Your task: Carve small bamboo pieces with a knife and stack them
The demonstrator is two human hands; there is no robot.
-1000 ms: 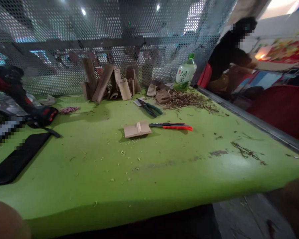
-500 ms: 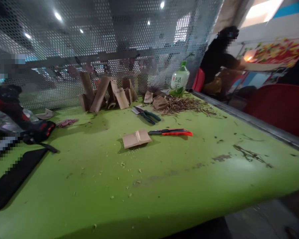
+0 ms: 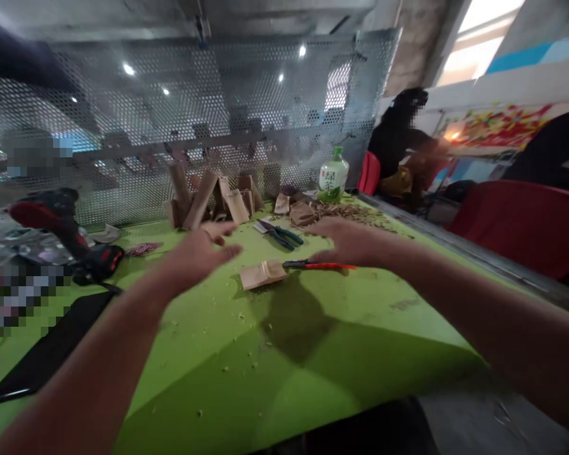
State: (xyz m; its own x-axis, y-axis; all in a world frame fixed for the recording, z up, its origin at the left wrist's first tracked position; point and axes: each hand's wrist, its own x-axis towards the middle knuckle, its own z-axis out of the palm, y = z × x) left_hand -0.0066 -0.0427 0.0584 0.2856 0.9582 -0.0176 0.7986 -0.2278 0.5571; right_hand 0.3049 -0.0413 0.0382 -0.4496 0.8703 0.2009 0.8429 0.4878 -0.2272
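We note both grips apart and empty: left hand (image 3: 196,253) at eleven o'clock, right hand (image 3: 348,243) at one o'clock just above a red-handled utility knife (image 3: 320,265). A tan wood block (image 3: 263,273) lies between them on the green worktop (image 3: 360,328); cut wood strips (image 3: 201,201) stand propped farther out, shavings (image 3: 355,215) heaped nearby.

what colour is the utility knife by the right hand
The utility knife is orange-red and black; head view.
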